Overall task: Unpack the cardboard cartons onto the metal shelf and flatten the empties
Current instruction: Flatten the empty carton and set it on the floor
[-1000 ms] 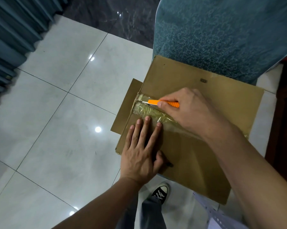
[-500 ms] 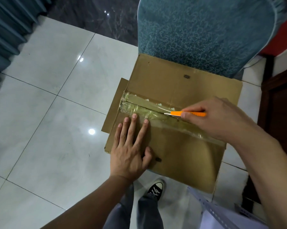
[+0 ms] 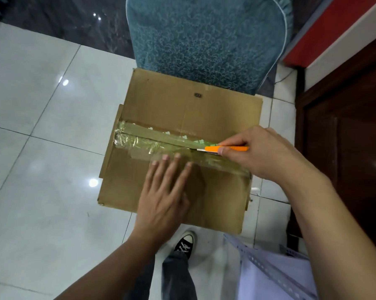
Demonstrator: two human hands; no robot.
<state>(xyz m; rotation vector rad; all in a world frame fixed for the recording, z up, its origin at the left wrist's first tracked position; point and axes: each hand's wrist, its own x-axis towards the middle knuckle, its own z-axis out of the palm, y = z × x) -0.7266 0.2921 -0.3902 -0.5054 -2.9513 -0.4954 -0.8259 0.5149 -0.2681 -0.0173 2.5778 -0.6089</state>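
Atop the brown carton (image 3: 182, 100), right hand (image 3: 262, 152) grips orange cutter (image 3: 234, 148) at wrinkled tape (image 3: 139, 144); left hand (image 3: 163, 198) presses flat.

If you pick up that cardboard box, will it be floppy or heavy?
Probably stiff: the top of the carton lies flat under the pressing left hand. Maybe heavy: tape seals part of its seam, so it's likely unopened and full.
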